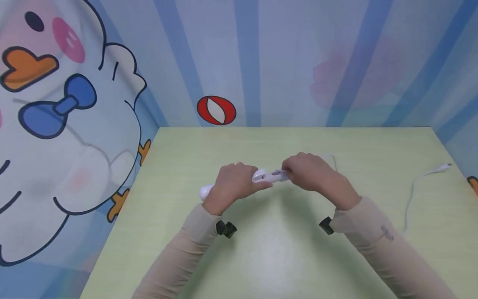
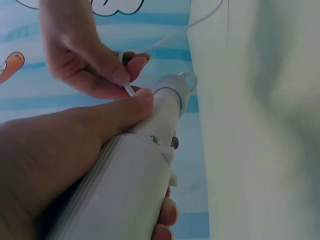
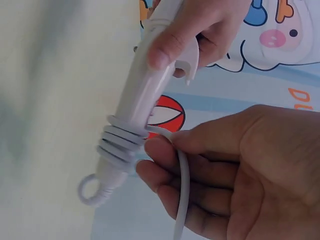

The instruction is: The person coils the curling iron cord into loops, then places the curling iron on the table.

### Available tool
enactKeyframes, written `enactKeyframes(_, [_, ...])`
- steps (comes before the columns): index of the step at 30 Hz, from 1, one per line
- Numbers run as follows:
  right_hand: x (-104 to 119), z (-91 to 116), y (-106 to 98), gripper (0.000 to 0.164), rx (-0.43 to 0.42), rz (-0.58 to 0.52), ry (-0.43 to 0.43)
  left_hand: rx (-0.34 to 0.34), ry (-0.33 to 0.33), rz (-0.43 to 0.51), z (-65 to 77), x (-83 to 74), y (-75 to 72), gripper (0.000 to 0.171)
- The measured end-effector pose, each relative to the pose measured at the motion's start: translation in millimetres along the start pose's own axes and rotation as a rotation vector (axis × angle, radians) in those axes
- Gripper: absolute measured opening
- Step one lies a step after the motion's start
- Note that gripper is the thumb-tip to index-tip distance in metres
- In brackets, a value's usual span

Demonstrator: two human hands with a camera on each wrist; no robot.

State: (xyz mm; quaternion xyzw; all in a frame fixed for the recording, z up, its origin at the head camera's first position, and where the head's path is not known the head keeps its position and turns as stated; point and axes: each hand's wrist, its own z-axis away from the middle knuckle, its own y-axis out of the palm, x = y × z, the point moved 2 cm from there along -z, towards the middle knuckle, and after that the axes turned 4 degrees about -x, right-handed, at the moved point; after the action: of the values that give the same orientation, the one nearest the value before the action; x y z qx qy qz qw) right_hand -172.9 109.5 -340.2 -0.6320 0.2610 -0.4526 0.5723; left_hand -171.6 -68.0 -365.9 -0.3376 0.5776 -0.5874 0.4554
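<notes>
A white curling iron (image 1: 274, 177) is held above the table by my left hand (image 1: 237, 180), fingers wrapped round its body near the lever (image 3: 189, 62). Its rounded white end (image 1: 205, 191) sticks out to the left of that hand. Several turns of white cord (image 3: 120, 142) circle the handle near the hanging loop (image 3: 89, 191). My right hand (image 1: 308, 170) is just beside the handle, pinching the cord between thumb and fingers. From there the cord runs down across the fingers in the right wrist view.
The cord's free part lies over the pale green table (image 1: 276, 257) on the right, ending in a small white plug (image 1: 443, 167). Behind the table stands a blue striped backdrop (image 1: 284, 62) with a printed ball. A large cartoon duck is printed on the left side.
</notes>
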Motion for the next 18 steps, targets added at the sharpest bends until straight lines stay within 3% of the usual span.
enactKeyframes(11, [-8,4,12,0.017,-0.173,-0.091,0.064,-0.158,-0.067,0.034,-5.6,6.3,2.9,0.052])
enactKeyframes(18, [-16,7,16,0.018,-0.218,-0.157,0.079,-0.241,-0.104,0.081,-9.6,9.0,-2.1,0.051])
